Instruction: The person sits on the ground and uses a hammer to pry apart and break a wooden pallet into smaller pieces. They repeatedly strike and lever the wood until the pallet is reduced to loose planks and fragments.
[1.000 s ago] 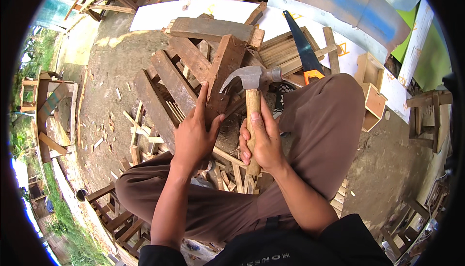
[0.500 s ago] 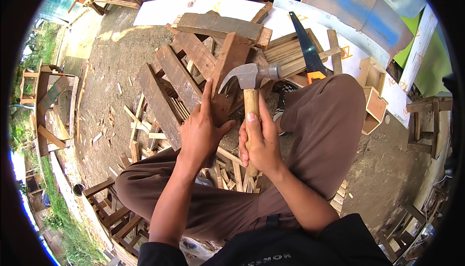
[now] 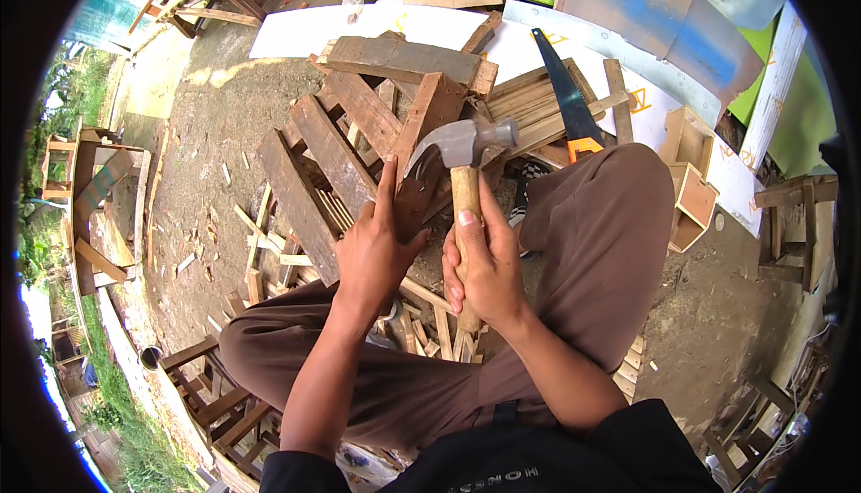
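Left hand (image 3: 369, 246), splayed on the left edge of the beam (image 3: 429, 107), and right hand (image 3: 487, 269), clamped round the hammer (image 3: 465, 191) at its right, have barely moved, suggesting a pause.

The saw (image 3: 567, 89) on the far right flashes orange at me; nearer, brown trousers (image 3: 596, 215), a grey-headed, tan-handled hammer (image 3: 460, 143).

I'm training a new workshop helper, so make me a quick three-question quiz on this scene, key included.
1. Which hand holds the wooden-handled claw hammer with a grey metal head?
2. What colour shows on the handle of the dark-bladed handsaw: A) green, B) orange, C) white?
3. True or false: the left hand is gripping that saw.

Key: 1. The right hand. 2. B. 3. False; it is by the brown wooden beam.
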A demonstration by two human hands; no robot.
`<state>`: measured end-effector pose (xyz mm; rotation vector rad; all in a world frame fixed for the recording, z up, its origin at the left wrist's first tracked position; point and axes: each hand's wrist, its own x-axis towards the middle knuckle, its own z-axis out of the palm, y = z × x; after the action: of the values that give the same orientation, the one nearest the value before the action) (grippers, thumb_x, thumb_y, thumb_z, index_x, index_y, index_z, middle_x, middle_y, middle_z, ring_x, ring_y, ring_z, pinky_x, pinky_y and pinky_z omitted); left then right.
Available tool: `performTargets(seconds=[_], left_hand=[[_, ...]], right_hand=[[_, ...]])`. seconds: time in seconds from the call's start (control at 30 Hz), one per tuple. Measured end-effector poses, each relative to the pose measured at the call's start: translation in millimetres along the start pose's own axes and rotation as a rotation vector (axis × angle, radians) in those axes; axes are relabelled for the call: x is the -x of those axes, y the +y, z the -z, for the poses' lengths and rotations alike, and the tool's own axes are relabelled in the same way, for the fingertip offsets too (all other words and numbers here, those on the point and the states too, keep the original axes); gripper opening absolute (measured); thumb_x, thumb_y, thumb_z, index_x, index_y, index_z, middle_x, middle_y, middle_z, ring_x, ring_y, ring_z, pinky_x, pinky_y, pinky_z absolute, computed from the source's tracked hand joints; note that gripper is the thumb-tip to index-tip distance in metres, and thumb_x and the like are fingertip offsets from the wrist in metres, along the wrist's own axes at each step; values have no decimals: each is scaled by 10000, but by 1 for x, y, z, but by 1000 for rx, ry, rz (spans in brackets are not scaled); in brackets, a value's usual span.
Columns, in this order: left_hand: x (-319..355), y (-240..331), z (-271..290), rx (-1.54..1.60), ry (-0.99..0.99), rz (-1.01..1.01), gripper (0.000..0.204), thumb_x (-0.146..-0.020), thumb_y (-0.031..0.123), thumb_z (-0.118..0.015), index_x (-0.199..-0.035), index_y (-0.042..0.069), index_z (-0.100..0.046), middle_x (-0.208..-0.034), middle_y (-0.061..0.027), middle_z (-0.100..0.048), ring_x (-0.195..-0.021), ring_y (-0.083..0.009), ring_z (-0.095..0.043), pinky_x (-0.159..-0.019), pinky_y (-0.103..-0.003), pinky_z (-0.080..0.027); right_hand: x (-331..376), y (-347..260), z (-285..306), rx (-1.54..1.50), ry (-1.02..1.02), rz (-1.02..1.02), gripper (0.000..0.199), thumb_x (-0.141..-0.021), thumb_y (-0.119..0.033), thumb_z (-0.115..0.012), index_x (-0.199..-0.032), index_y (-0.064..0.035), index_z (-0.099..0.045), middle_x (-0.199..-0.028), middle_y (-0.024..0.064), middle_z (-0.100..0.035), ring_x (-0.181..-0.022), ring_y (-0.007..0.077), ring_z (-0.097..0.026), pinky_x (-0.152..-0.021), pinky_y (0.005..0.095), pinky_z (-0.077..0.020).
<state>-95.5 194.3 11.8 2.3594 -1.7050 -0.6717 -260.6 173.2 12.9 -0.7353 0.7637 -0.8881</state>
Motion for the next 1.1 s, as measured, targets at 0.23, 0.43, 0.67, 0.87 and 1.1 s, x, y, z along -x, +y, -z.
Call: performTargets(seconds=[0.23,0.43,0.67,0.87,1.1], left_hand=[[-1,-5,-4,34,59,-36,1163,-788,281,-880,-1686,198,-145,-1012,-210,-711,-866,-413,-733,-703,-509,-575],[0,-8,-8,17,84,-59,1169,-775,257,-889,-1683,199,-155,-1021,-213,-696,-864,-409,-727,-697,-506,-572],[1,-3,-10,-18,140,-64,1173,-782,249,-891,-1685,179,-146,-991,-226,-679,-853,-415,-722,-679,-506,-570],[4,3,-5,-67,67,-38,1163,-789,237,-884,-1688,186,-148,-1019,-225,-692,-901,-416,-721,-730,-498,-570],[2,2,-6,-75,37,9,1173,-794,235,-873,-1690,193,-118,-1082,-248,-710,-968,-427,-723,-787,-504,-571]], right_hand=[[8,7,-7,51,11,-78,555,-1155,-249,-346,-1682,-210,-179,-734,32,-475,-418,74,-430,-359,247,-436],[9,-6,-1,-92,5,-113,574,-1145,-214,-378,-1683,-170,-182,-696,14,-469,-417,66,-430,-355,242,-431],[1,6,-7,94,25,-117,575,-1150,-227,-370,-1683,-174,-159,-718,26,-475,-412,75,-437,-358,244,-431],[0,0,8,-73,70,-38,573,-1146,-217,-367,-1682,-160,-173,-695,17,-471,-405,66,-424,-347,245,-422],[1,4,-4,50,56,-158,571,-1148,-236,-370,-1680,-153,-180,-704,18,-471,-417,64,-437,-346,242,-417]])
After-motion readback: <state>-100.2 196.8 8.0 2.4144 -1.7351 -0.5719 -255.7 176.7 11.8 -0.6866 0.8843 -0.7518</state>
